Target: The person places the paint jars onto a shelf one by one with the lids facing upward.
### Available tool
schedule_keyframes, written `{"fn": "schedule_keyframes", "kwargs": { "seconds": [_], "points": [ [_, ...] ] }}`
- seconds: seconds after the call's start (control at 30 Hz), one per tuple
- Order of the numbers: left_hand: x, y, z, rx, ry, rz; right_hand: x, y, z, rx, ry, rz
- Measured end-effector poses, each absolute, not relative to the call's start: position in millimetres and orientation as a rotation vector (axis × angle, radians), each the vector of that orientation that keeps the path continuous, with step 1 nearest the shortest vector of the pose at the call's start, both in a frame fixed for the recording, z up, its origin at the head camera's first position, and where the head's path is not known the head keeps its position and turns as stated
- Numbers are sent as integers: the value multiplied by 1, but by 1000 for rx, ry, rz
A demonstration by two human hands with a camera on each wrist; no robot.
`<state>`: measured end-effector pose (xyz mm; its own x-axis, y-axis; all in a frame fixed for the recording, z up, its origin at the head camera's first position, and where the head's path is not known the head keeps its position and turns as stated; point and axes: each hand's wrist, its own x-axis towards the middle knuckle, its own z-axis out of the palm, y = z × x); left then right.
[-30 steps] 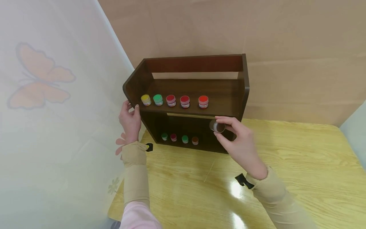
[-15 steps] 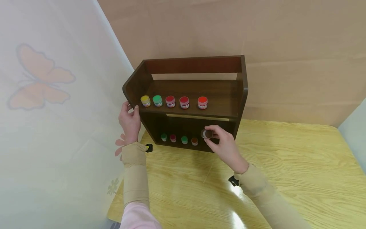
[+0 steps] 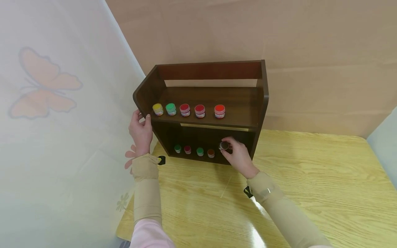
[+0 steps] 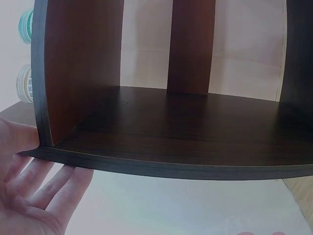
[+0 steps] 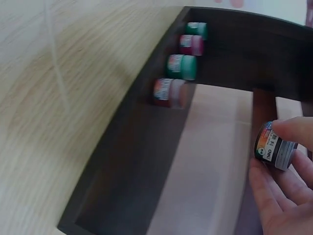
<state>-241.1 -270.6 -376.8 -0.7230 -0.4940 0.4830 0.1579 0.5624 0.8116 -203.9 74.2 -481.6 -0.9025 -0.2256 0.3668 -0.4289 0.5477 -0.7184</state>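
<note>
My right hand (image 3: 238,155) pinches a dark paint jar (image 5: 275,146) between thumb and fingers, in front of the lower compartment of the dark brown shelf (image 3: 211,93). In the right wrist view the jar shows a printed label and a clear lid. At the shelf's left side my left hand (image 3: 141,132) grips the panel's edge, with the thumb at the front and the fingers (image 4: 68,191) against the outer face. Along the lower board stand several jars, the brown jar (image 3: 211,153) nearest to my right hand, then a green jar (image 3: 200,151).
On the upper board several jars stand in a row, from a yellow jar (image 3: 158,109) to an orange-red jar (image 3: 219,111). The shelf stands on a wood-grain table (image 3: 310,165), before a brown backdrop (image 3: 325,62). A pale curtain (image 3: 77,137) hangs close on the left.
My right hand has moved left and down with the dark jar, from the shelf's right side towards the lower row. The left hand keeps its grip on the panel.
</note>
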Motion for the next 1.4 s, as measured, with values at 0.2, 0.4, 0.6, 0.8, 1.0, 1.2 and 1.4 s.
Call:
{"fn": "schedule_keyframes", "kwargs": {
  "seconds": [0.2,0.4,0.6,0.8,1.0,1.2,1.4],
  "points": [
    [-240,-270,-377,274,-2089,-1182,-212,73,-494,550,-2593,1245],
    [-241,-271,-376,264,-2083,-1185,-218,72,-503,514,-2668,1208],
    [-242,-272,-378,264,-2084,-1183,-225,74,-522,511,-2709,1157],
    [-242,-272,-378,274,-2093,-1191,-228,76,-539,523,-2778,1134],
    [-241,-272,-378,274,-2102,-1181,-229,75,-545,538,-2809,1108],
    [-241,-273,-379,279,-2099,-1178,-230,73,-552,511,-2881,1078],
    [-243,-273,-378,279,-2100,-1180,-230,71,-555,507,-2907,1073]
  ]
}}
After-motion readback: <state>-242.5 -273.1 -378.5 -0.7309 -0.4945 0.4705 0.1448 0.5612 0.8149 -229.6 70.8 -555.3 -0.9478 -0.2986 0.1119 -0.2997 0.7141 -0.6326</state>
